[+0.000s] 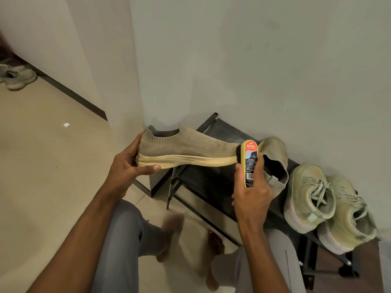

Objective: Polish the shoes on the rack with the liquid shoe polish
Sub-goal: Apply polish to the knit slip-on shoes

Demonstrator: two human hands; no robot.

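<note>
Holding: the left hand (129, 166) grips the heel end of a beige knit slip-on shoe (186, 148), thumb under the cream sole, fingers curled behind the heel; the shoe is held level in the air, toe pointing right, above the left end of the rack.
Right hand: the right hand (251, 195) wraps round a bottle of liquid shoe polish (250, 163), fingers and thumb clamped on its sides.
Polish bottle: yellow edge, black label with an orange top reading KIWI, barcode near the lower end; its upper end meets the toe of the held shoe, where a dark applicator part touches the knit.
Second slip-on (275, 163): the matching beige shoe lies on the rack just behind the bottle, opening facing the camera.
Rack (213, 180): low black metal frame with a dark shelf, standing against the pale wall.
Sneakers (325, 208): a pale green laced pair sits on the right part of the rack, side by side and touching.
Floor (42, 176): beige tiles; another light pair of shoes (17, 76) far left by the wall.
Person: grey trousers and bare feet below.
</note>
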